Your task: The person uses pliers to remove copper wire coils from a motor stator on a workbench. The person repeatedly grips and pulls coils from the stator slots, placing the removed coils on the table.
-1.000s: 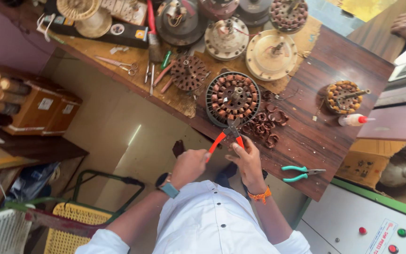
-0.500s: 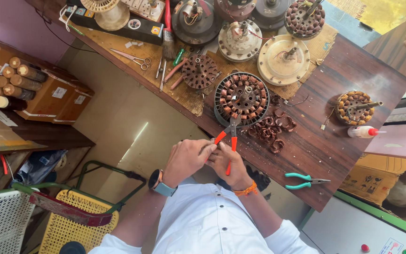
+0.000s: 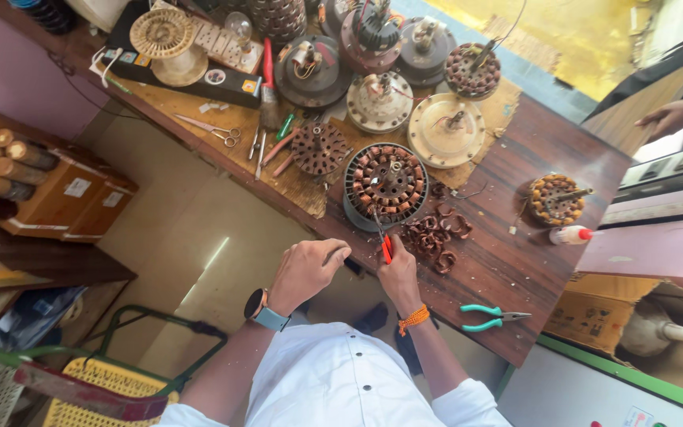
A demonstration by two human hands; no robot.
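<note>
A round fan stator (image 3: 386,184) with copper windings lies on the wooden workbench (image 3: 515,261). My right hand (image 3: 398,273) grips red-handled pliers (image 3: 383,237), whose jaws point into the stator's near rim. My left hand (image 3: 306,270), with a watch on its wrist, is closed in a loose fist just left of the pliers, at the bench edge. I cannot tell if it pinches anything. A heap of cut copper coil pieces (image 3: 435,236) lies right of the stator.
Green-handled pliers (image 3: 490,317) lie at the bench's near right. Several motor parts, a bare core (image 3: 318,148), scissors (image 3: 212,130), a wound stator (image 3: 555,198) and a small bottle (image 3: 571,235) cover the bench. Another person's hand (image 3: 673,117) is at far right. A box of tubes (image 3: 9,170) stands at left.
Both hands held the pliers' red handles together before. Now my left hand has come off and drawn left, and my right hand alone holds the pliers at the stator.
</note>
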